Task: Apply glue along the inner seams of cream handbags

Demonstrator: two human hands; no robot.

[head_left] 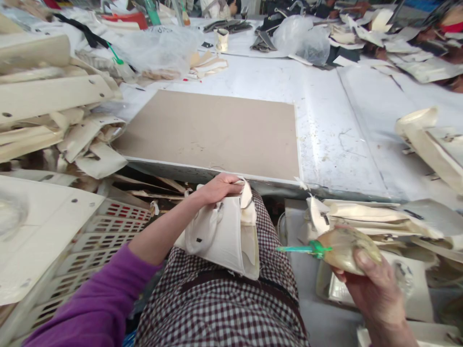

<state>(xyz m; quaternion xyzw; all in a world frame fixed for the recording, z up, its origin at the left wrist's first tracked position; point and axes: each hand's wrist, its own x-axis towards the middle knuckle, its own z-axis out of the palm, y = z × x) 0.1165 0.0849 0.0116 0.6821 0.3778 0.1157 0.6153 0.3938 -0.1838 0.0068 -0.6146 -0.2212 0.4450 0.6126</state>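
A cream bag piece (pixel 220 236) with a curved handle rests on my lap, over a checked apron (pixel 213 308). My left hand (pixel 220 187) grips its upper edge, fingers wrapped over the top. Off to the right, my right hand (pixel 376 279) is closed around a soft, yellowish glue bottle (pixel 349 248). The bottle lies sideways, its green nozzle (pixel 296 249) pointing left toward the bag piece, apart from it.
A brown board (pixel 217 130) lies on the white table (pixel 325 120) ahead. Cream pieces (pixel 47 101) are piled at left above a white plastic crate (pixel 104 236). More pieces (pixel 365 217) are stacked at right. Plastic bags and scraps sit farther back.
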